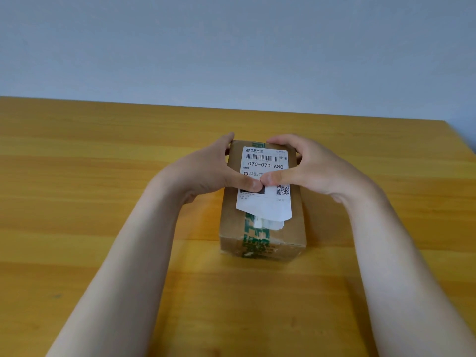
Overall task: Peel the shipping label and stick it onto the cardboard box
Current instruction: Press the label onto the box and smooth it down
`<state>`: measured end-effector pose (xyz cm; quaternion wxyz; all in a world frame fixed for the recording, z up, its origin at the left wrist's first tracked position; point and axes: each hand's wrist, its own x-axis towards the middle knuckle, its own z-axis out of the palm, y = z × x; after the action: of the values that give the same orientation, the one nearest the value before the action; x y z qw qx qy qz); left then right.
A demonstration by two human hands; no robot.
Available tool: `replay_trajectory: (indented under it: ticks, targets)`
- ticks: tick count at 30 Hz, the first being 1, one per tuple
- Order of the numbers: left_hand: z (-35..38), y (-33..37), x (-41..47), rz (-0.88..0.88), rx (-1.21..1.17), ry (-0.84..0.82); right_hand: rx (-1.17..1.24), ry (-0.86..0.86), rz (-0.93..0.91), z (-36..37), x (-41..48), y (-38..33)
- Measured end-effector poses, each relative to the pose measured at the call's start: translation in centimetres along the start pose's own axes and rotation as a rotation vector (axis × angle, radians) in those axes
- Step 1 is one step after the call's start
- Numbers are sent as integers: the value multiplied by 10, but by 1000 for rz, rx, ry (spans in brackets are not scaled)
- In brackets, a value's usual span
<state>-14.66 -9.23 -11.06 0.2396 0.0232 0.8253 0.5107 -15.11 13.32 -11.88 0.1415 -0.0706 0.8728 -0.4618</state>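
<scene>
Two thumbs press the shipping label (264,176) onto the cardboard box (262,228), fingers clamped around its far end; below them the loose edge could crease

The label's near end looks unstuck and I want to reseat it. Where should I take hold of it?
Pinch the shipping label at its near right corner, coming from the near side. That edge seems to lift off the cardboard box, while both thumbs pin the middle.
</scene>
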Motion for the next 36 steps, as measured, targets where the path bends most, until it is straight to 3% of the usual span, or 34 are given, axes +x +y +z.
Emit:
replay_trajectory:
  ticks: [9, 28, 33, 36]
  targets:
    - [5, 1, 4, 75, -105, 138, 71, 110, 67, 3, 2, -2]
    - [10, -5, 10, 92, -48, 273, 53, 171, 156, 10, 2, -6]
    - [8, 0, 5, 75, 34, 244, 34, 154, 158, 8, -1, -9]
    - [2, 7, -6, 24, 143, 109, 0, 90, 154, 4, -5, -12]
